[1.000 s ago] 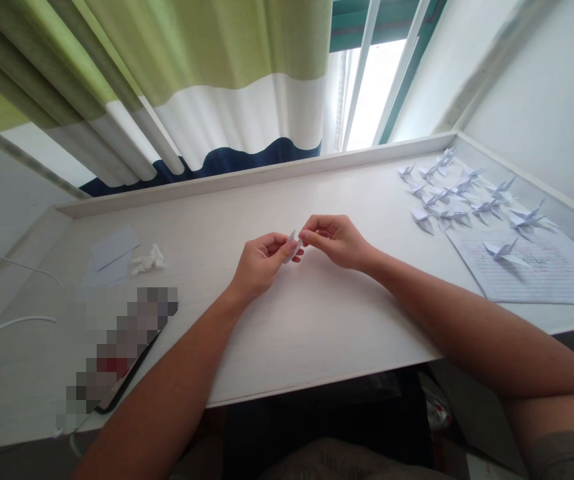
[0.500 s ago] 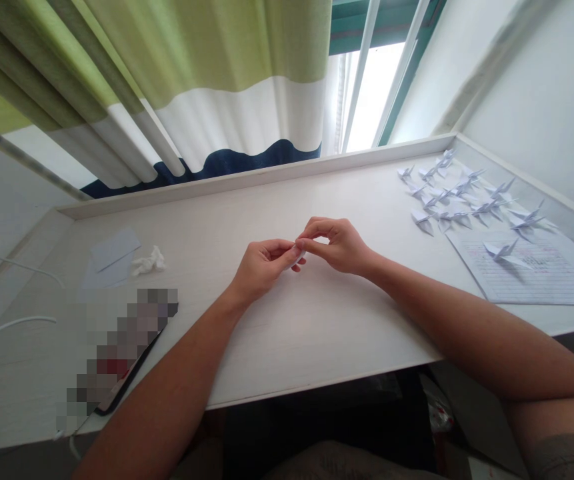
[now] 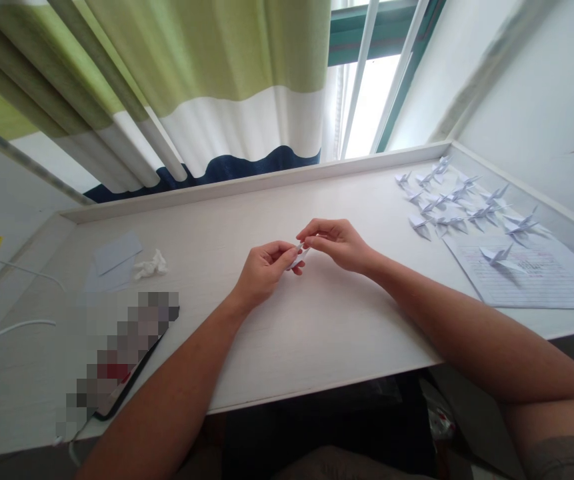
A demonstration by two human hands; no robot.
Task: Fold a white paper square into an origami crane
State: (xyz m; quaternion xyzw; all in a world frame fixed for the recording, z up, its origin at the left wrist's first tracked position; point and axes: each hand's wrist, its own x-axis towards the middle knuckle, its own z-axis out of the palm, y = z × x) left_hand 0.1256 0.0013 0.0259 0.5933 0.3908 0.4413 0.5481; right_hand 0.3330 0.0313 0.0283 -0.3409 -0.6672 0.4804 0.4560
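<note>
Over the middle of the desk, my left hand (image 3: pixel 265 270) pinches a small folded white paper (image 3: pixel 299 256) between thumb and fingers. My right hand (image 3: pixel 337 243) is closed at the paper's upper end, thumb and forefinger on its pointed tip. The fingers cover much of the paper, so its full shape is hidden. Several white paper cranes (image 3: pixel 437 202) stand in a group at the back right, away from both hands. One more paper crane (image 3: pixel 499 256) rests on a lined, written sheet (image 3: pixel 557 277).
At the left lie flat white paper pieces (image 3: pixel 119 252) and a crumpled tissue (image 3: pixel 151 265). A pixelated phone (image 3: pixel 131 357) lies beside my left forearm, with white cables (image 3: pixel 14 325) near it. The white desk (image 3: pixel 247 220) has a raised back rim, with a curtain (image 3: pixel 247 113) behind.
My right fingertips have drawn slightly away from my left thumb, and more of the folded paper shows between the hands. The view has tilted slightly.
</note>
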